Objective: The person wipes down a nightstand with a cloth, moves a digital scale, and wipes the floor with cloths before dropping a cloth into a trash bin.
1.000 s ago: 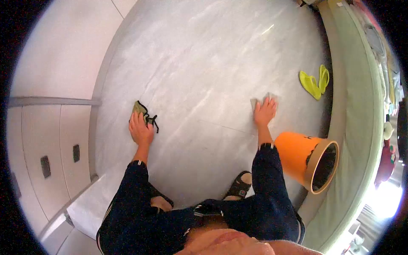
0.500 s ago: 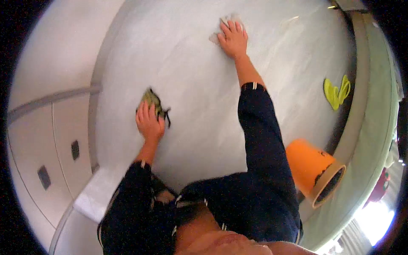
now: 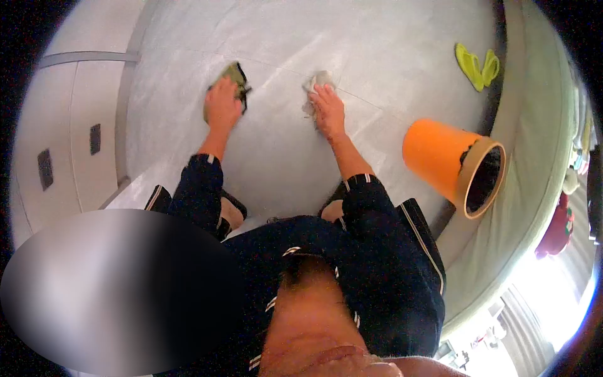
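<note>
On the grey floor, my left hand rests over an olive-green fabric-like item with black straps or cords at its right side. Its exact kind I cannot make out, since my fingers cover part of it. To the right, my right hand presses a crumpled greyish-white cloth against the floor, fingers stretched over it. Both arms reach forward in dark sleeves with light trim. The two hands are a short distance apart, with bare floor between them.
An orange bin with a dark liner stands to the right, beside a pale green bed side. Yellow-green flip-flops lie farther off at the right. White cabinet doors with dark handles line the left.
My right hand has pulled the cloth back toward my body, nearer the left hand's level. My left hand still covers the green item. The camera view has shifted, and my feet now show.
</note>
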A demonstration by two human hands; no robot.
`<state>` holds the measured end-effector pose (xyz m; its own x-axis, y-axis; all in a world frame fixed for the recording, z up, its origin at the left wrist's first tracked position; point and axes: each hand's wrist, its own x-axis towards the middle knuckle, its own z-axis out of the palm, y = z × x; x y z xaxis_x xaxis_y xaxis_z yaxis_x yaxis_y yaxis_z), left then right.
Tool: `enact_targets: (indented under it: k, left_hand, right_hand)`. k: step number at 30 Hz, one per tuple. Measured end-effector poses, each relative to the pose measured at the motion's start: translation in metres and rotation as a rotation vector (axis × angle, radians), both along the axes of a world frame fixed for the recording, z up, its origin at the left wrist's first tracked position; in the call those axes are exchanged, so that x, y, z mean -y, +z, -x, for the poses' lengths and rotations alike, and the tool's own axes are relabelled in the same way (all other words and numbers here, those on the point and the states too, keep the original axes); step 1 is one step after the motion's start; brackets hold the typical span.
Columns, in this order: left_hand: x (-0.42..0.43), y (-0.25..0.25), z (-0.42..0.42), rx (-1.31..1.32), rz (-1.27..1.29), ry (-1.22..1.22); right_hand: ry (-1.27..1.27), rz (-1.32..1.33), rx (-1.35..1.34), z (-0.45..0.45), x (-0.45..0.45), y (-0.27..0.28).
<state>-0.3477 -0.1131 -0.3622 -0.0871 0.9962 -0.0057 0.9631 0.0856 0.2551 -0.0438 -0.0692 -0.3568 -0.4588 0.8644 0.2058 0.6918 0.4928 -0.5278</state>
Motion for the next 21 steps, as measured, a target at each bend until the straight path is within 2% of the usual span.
enact_targets:
  k: [1, 2, 3, 4, 6, 8, 11, 13, 15, 18, 19, 20, 21]
  left_hand:
    - [0.019, 0.005, -0.017, 0.045, -0.033, -0.045]
    - [0.038, -0.013, -0.025, 0.114, -0.017, -0.093]
    - [0.053, -0.001, -0.038, 0.153, 0.027, -0.127]
    - [0.067, -0.002, -0.047, 0.155, -0.063, -0.173]
    - [0.087, -0.001, -0.055, 0.327, -0.032, -0.203]
    - [0.1, 0.009, -0.063, 0.37, 0.005, -0.168]
    - [0.107, 0.006, -0.063, 0.417, 0.213, -0.043]
    - [0.104, 0.013, -0.065, 0.466, 0.361, 0.016]
    - [0.1, 0.031, -0.071, 0.529, 0.466, 0.014]
    - [0.11, 0.004, -0.063, 0.593, 0.32, -0.109]
    - [0.11, 0.007, -0.057, 0.598, 0.423, -0.077]
    - [0.112, 0.013, -0.053, 0.587, 0.538, -0.058]
    - [0.109, 0.027, -0.054, 0.419, 0.549, -0.186]
  right_hand:
    - [-0.059, 0.139, -0.055, -0.008, 0.005, -0.002]
    - [-0.126, 0.269, -0.117, -0.018, 0.015, -0.004]
    - [-0.181, 0.412, -0.178, -0.024, 0.015, -0.004]
    - [-0.266, 0.401, -0.174, -0.034, 0.008, 0.014]
    - [-0.417, 0.223, -0.299, -0.069, 0.002, 0.007]
    - [-0.684, 0.124, -0.151, -0.098, 0.008, 0.004]
    - [-0.565, -0.111, 0.076, -0.108, 0.045, -0.052]
    - [-0.434, 0.139, 0.056, -0.079, 0.058, -0.04]
    - [-0.349, 0.378, -0.145, -0.053, 0.057, -0.009]
    - [-0.489, 0.22, -0.363, -0.031, 0.058, 0.019]
    - [-0.548, 0.155, -0.393, -0.024, 0.06, 0.028]
    - [-0.611, 0.232, -0.436, -0.022, 0.066, 0.048]
    - [-0.651, 0.251, -0.583, -0.02, 0.068, 0.055]
